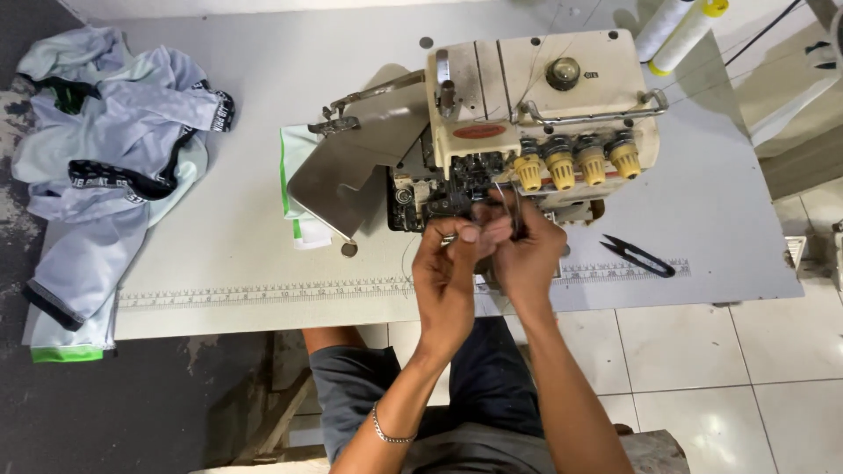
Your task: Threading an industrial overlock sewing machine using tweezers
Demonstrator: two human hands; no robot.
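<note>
- Two hands meet right at the front of the overlock machine (pixel 536 114); head view only, looking down.
- Left hand (pixel 446 272): fingers pressed together at the tips, pinching what looks like a fine thread end; thread itself too thin to see clearly. Bracelet (pixel 386 434) on that wrist.
- Right hand (pixel 525 254): fingers curled in & pinched too, touching the left fingertips, just below the dark looper/needle area (pixel 457 189) of the machine. What exactly it holds, can't tell.
- Thread being worked: between the fingertips & the machine's open front, just under the four yellow tension knobs (pixel 575 162).
- Side cover (pixel 351 171) is swung open to the left, grey plate tilted over a white-green fabric piece (pixel 294 189).
- Risks, as I judge them:
  - fingertips sit v. close to needle/knife zone; a pedal bump w/ hands there could nick or pierce a finger.
  - thread may slip from the pinch or fray, since it's so fine & both hands crowd one spot.
  - routing it through the wrong guide would give skipped or loose stitches.
  - open cover could get knocked by a forearm.
- Thread snips (pixel 639 254) lie on the surface (pixel 219 237) to the right, near but apart from the hands.
- Pile of pale grey garments (pixel 114 132) at far left hangs over the edge; could slide off.
- Thread cones (pixel 676 31) at top right, well apart.
</note>
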